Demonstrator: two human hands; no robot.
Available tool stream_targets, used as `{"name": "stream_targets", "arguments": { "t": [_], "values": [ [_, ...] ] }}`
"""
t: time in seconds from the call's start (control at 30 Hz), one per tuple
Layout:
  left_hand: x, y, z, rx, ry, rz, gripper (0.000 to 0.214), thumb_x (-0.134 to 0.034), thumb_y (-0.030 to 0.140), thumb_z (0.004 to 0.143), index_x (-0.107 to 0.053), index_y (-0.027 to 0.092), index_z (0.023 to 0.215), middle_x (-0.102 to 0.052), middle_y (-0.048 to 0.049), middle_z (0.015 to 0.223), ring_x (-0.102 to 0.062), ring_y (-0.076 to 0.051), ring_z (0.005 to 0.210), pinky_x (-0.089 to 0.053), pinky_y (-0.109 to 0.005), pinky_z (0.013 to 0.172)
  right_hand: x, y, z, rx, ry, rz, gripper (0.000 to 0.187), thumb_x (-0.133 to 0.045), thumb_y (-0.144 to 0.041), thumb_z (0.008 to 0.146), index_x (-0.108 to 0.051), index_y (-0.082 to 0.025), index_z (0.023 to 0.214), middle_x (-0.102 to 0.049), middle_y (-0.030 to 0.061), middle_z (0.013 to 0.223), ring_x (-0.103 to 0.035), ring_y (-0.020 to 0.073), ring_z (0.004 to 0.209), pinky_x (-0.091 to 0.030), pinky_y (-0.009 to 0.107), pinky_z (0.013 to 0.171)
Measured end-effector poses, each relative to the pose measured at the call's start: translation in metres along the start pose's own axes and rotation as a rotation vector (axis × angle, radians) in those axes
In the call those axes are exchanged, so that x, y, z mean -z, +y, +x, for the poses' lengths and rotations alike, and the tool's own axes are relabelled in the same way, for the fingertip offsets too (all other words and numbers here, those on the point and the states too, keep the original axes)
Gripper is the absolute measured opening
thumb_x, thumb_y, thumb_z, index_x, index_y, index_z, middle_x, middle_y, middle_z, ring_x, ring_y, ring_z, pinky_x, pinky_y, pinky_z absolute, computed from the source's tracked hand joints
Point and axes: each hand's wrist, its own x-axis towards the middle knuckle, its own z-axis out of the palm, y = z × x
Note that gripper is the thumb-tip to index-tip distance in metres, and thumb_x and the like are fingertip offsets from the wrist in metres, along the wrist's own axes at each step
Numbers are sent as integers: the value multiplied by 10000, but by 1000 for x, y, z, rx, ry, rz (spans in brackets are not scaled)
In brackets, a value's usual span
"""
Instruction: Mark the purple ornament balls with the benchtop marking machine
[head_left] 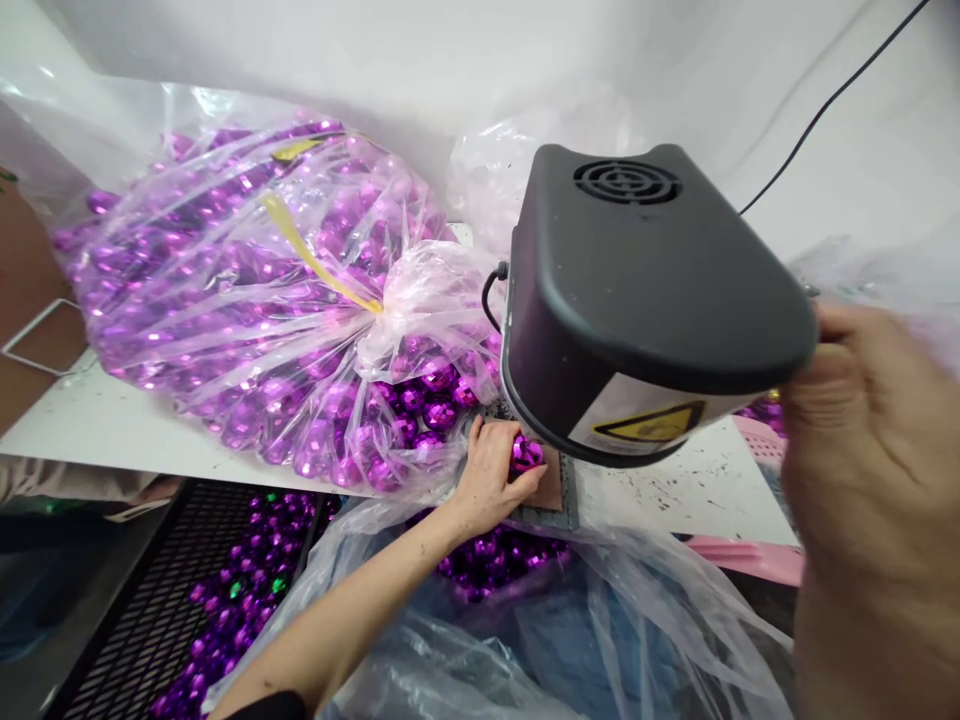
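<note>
My left hand point(491, 475) closes its fingers round a shiny purple faceted bauble point(526, 455). It holds the bauble over a small brown plate point(551, 480) on a dark base, below a black machine head point(660, 270) with a round vent and a yellow warning label. Large and close at the right, my right hand point(877, 480) grips the near right end of that machine head; some of its fingers are hidden behind it. Just left of my left hand, loose purple baubles point(439, 412) show at the mouth of a clear plastic bag.
A big clear bag of purple baubles point(247, 300) with a yellow tie fills the left of the white table point(660, 500). Below are an open plastic bag point(622, 620) with purple baubles and a black crate point(142, 580). A black cable point(825, 105) hangs at upper right.
</note>
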Motion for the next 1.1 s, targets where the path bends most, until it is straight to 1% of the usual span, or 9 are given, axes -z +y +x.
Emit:
{"name": "stream_targets", "arguments": {
  "t": [0.1,0.2,0.33,0.43,0.57,0.63,0.7,0.87,1.1],
  "values": [
    [0,1,1,16,19,-51,350,-711,302,786,-643,250,1125,-631,-90,1168,-475,-329,1216,-204,-548,1177,-28,-16,3,17,96,200,446,-509,-565,901,-627,-143,818,-511,-15,667,-456,37,628,-340,219,588],
    [-1,1,1,18,35,-73,333,-721,259,761,-655,249,1087,-635,-89,1126,-488,-333,1198,-219,-558,1172,-35,-22,10,55,156,323,471,-503,-581,900,-647,-133,898,-498,-18,659,-441,25,590,-317,211,558],
    [0,3,2,50,27,-104,361,-712,248,764,-643,243,1118,-626,-96,1158,-480,-337,1230,-233,-570,1168,-37,-30,20,22,131,268,298,-590,-405,888,-627,-129,782,-441,-33,630,-399,11,594,-312,208,594],
    [0,4,1,87,-1,-190,397,-727,277,767,-624,252,1150,-612,-101,1206,-455,-343,1278,-242,-571,1172,-42,-30,14,55,250,176,249,-598,-330,876,-583,-133,724,-428,-39,626,-361,12,603,-286,213,602],
    [-1,1,-2,99,-2,-293,480,-766,308,741,-603,261,1190,-586,-104,1268,-406,-354,1330,-211,-578,1192,-39,-21,-22,183,413,-3,234,-574,-364,878,-632,-177,749,-444,-27,603,-314,32,562,-212,253,555],
    [0,0,-3,80,21,-261,491,-772,314,732,-609,252,1192,-587,-108,1270,-408,-360,1327,-171,-579,1206,-32,-16,-46,173,357,-76,135,-589,-324,859,-682,-228,880,-561,-7,726,-400,65,615,-300,274,592],
    [2,3,-3,59,30,-201,474,-762,325,740,-624,244,1186,-608,-111,1242,-450,-360,1289,-158,-578,1210,-25,-13,-66,159,247,-128,178,-588,-289,845,-680,-257,994,-621,12,850,-496,102,694,-401,293,647],
    [12,16,-2,44,-23,-10,421,-666,387,818,-622,251,1215,-650,-97,1218,-527,-324,1237,-235,-552,1197,-17,-4,-85,249,-13,-208,110,-560,-191,831,-609,-224,924,-571,-6,722,-504,74,591,-409,227,519],
    [6,11,1,37,-44,190,406,-632,389,839,-613,230,1212,-659,-111,1211,-559,-304,1212,-253,-548,1203,-23,10,-92,315,22,-269,157,-547,-269,858,-674,-207,926,-529,18,686,-491,92,638,-366,239,516]
  ]
}}
